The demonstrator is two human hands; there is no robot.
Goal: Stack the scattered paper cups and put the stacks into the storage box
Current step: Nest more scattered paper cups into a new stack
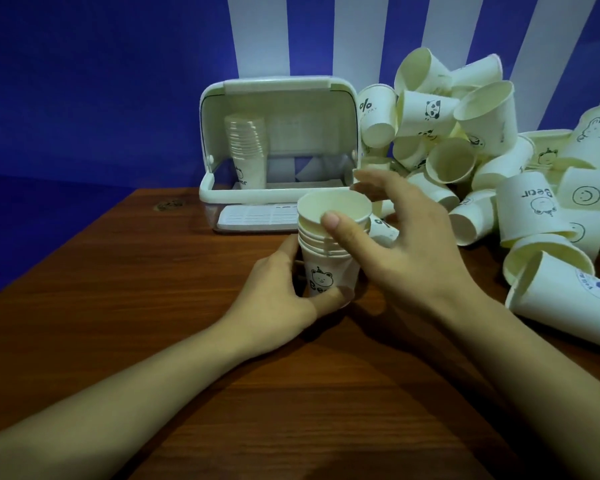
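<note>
standing inside storage box (347, 109): cup stack (246, 150)

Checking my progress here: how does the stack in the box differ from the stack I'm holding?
The box stack stands inside the storage box, untouched; the held stack sits on the table, gripped by the left hand. The box stack shows more rims. Both are upright, nested white cups.

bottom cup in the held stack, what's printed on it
A black line-drawn bear face on the white bottom cup, head view.
</note>
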